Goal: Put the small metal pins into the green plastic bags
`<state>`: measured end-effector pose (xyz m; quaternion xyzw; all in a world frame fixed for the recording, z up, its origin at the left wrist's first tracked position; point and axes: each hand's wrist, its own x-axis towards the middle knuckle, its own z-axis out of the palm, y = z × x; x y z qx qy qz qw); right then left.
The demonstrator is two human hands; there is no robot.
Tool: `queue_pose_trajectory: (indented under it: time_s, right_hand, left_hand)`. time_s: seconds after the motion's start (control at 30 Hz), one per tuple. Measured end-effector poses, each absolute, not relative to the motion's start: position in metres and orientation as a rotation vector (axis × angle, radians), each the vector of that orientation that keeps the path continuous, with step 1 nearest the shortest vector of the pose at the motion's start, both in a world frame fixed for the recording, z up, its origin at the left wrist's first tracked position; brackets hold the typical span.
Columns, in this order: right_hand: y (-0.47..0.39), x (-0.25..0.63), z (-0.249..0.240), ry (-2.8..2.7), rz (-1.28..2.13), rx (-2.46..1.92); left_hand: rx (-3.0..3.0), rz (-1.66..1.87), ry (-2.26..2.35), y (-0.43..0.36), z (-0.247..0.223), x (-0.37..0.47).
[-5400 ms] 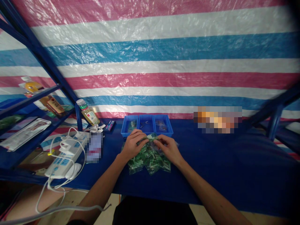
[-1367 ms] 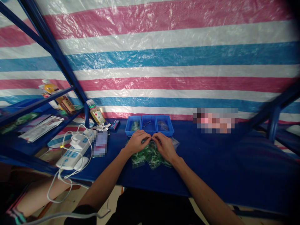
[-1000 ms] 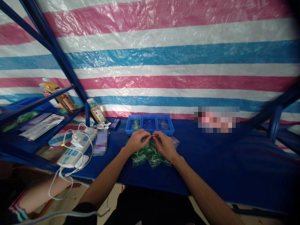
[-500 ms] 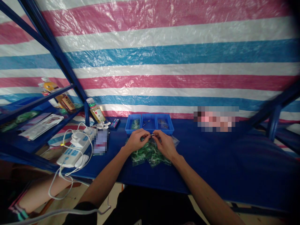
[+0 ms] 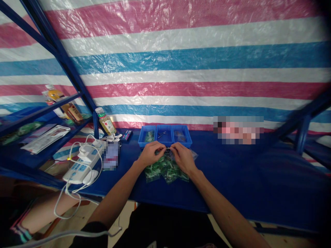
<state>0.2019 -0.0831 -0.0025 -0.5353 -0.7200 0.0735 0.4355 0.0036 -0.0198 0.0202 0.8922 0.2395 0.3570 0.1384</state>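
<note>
My left hand (image 5: 152, 153) and my right hand (image 5: 183, 156) meet fingertip to fingertip above the table, both closed in a pinch. Between them is a tiny, thin item, too small to name. Below my hands lie several clear plastic bags (image 5: 169, 172) with green and white contents. Just beyond my fingers stands a blue tray (image 5: 164, 143) with three compartments. Small bagged pieces lie in its left and right compartments, and a few thin dark metal-looking pieces (image 5: 162, 134) in the middle one.
On the left are a white power strip (image 5: 82, 163) with tangled cables, a blurred-out phone-like object (image 5: 111, 156), a small dark blue box (image 5: 126, 135) and a bottle (image 5: 105, 121). A blue metal frame (image 5: 69, 79) rises there. Another person's limb (image 5: 49, 210) shows at lower left.
My right fingers have shifted slightly on the tiny item, and their pinch looks a little different. My left hand stays nearly in place; bags and tray have not moved.
</note>
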Motion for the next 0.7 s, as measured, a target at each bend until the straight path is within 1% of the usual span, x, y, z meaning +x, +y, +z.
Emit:
queue_pose_trajectory:
  time_s: [0.17,0.37,0.7]
  right_hand:
    - [-0.0819,0.204,-0.0035,-1.765,0.16,-1.359]
    - [-0.0825,0.2039,-0.0052,-1.747,0.241,-1.297]
    - [-0.0821,0.2041,-0.0046,-1.746,0.195,-1.328]
  left_hand:
    - [2.561,1.02,0.696,-0.0196,0.0201,0.0026]
    - [2.535,1.017,0.721,-0.019,0.0191,0.0019]
    - [2.552,1.039,0.703,-0.0195,0.0204,0.0021]
